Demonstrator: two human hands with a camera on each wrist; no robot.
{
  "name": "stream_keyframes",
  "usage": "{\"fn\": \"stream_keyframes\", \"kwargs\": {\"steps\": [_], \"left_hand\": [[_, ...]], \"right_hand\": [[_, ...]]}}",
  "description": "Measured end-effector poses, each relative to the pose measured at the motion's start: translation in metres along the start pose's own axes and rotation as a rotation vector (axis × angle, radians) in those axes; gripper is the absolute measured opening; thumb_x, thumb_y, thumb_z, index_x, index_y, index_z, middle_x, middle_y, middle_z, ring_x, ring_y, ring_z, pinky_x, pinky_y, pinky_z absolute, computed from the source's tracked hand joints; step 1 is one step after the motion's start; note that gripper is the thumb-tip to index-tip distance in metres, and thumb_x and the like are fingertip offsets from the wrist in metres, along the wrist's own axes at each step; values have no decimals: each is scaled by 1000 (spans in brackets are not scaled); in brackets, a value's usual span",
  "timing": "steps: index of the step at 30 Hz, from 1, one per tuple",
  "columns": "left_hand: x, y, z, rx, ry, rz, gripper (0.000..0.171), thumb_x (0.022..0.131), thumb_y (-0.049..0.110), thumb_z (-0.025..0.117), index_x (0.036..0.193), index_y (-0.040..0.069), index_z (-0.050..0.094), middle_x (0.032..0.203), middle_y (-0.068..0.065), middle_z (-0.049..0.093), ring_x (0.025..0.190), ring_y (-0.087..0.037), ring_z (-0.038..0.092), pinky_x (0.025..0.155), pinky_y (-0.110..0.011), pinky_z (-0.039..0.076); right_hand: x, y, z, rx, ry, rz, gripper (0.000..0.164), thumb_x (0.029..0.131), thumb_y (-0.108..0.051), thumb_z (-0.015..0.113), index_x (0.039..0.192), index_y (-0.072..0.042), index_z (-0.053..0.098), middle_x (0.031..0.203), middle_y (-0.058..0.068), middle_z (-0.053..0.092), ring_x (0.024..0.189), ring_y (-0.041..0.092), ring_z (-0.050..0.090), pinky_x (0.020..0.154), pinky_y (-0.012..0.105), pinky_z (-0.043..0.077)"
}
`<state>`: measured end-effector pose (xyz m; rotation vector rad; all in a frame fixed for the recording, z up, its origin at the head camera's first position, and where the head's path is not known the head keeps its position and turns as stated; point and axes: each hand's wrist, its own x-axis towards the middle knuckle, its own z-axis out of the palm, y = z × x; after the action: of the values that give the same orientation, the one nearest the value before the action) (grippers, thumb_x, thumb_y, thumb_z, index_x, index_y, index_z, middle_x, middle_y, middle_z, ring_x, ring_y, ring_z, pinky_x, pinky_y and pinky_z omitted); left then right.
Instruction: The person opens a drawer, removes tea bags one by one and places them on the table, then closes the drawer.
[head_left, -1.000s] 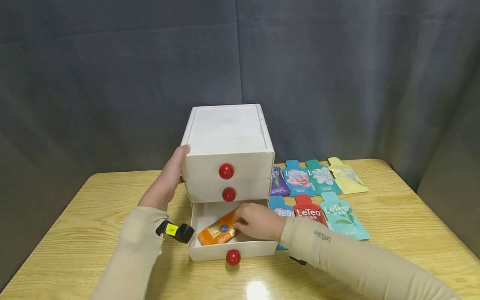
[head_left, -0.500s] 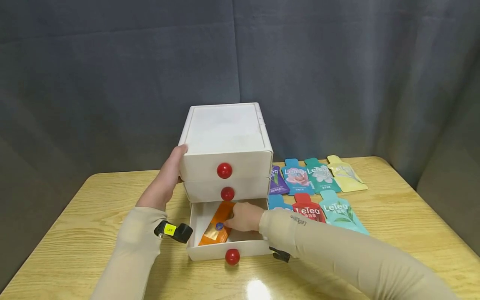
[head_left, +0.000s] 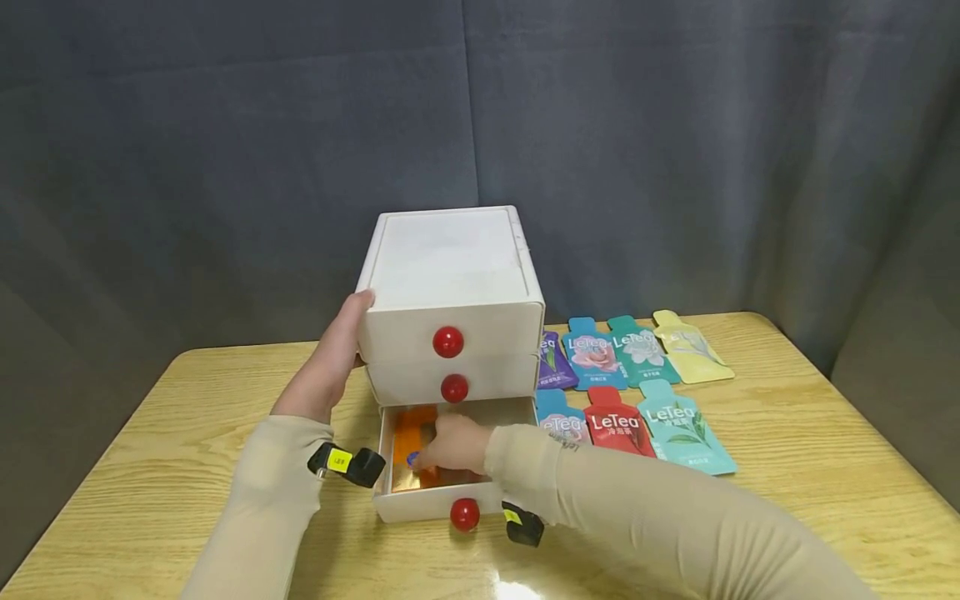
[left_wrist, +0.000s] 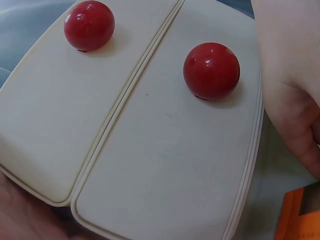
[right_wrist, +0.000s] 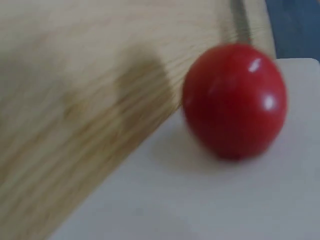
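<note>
A white drawer cabinet (head_left: 450, 258) with red ball knobs stands on the table, its bottom drawer (head_left: 420, 505) pulled out. My left hand (head_left: 330, 354) lies against the cabinet's left side, thumb at the top front corner; its fingers partly show low in the left wrist view. Inside the bottom drawer my right hand (head_left: 453, 442) pinches an orange foil packet (head_left: 408, 442) with a blue round mark, its fingertips partly hidden. The packet lies along the drawer's left wall. The right wrist view shows only a red knob (right_wrist: 235, 102) and the drawer front, not the hand.
Several LeTea pouches lie flat in two rows right of the cabinet, among them a red pouch (head_left: 617, 421), a mint pouch (head_left: 686, 429) and a yellow pouch (head_left: 692, 348). A dark curtain (head_left: 300, 150) hangs behind the wooden table (head_left: 225, 433).
My right hand has moved left inside the drawer, and the orange packet has turned from slanting to lying nearly straight along the left wall. My left hand stays on the cabinet.
</note>
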<state>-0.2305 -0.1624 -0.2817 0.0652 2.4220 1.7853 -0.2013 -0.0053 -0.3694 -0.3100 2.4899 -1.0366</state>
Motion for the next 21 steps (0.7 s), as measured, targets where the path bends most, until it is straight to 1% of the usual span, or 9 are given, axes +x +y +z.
{"fn": "stream_keyframes", "kwargs": {"steps": [2,4,5,8,10,12,15,18,21], "left_hand": [[0,0,0,1,1,0,75,96,57,15,153,8,18,151,-18,19,137,-34,18,111,-53,17],[0,1,0,1,1,-1,75,96,57,15,153,9,16,152,-18,18,138,-34,18,111,-54,17],[0,1,0,-1,1,-2,75,96,57,15,153,9,16,152,-18,18,138,-34,18,111,-54,17],[0,0,0,2,2,-4,74,96,57,15,153,10,16,152,-18,18,137,-34,18,111,-54,16],[0,0,0,6,1,-5,74,96,57,15,153,10,17,152,-18,19,137,-34,19,111,-54,16],[0,0,1,10,0,-5,74,96,57,15,154,10,17,152,-18,19,137,-35,19,111,-55,16],[0,0,0,14,1,-6,75,96,58,15,154,11,17,152,-18,18,138,-35,18,111,-55,16],[-1,1,0,12,1,-6,74,96,57,15,154,11,16,152,-18,18,138,-35,18,111,-55,16],[-1,1,1,11,1,-4,74,96,57,15,154,11,16,152,-18,18,138,-34,17,110,-55,16]], "right_hand": [[-1,0,0,71,-27,24,34,80,-17,78,100,3,58,76,7,56,64,20,50,54,28,37],[-1,0,-1,152,-43,40,43,79,-14,78,110,2,53,78,7,54,64,21,50,55,29,38],[-1,0,-2,180,-53,53,45,79,-14,78,112,3,52,80,9,54,66,22,50,57,30,39],[0,2,-3,252,-57,58,53,81,-9,75,123,4,46,97,14,56,83,26,51,74,37,45],[1,2,-4,294,-55,48,44,82,-5,73,118,5,50,102,16,57,87,29,53,82,40,47],[2,2,-3,343,-57,45,34,84,-1,71,111,6,53,100,15,60,87,28,56,86,40,49],[1,0,-1,393,-57,64,21,85,2,70,99,4,54,83,13,61,70,25,60,71,37,55],[0,-1,4,424,-31,82,26,85,4,70,105,8,54,78,12,61,62,22,59,65,35,55],[0,-2,8,450,-4,87,41,85,5,70,121,10,51,79,13,61,59,22,58,62,35,55]]}}
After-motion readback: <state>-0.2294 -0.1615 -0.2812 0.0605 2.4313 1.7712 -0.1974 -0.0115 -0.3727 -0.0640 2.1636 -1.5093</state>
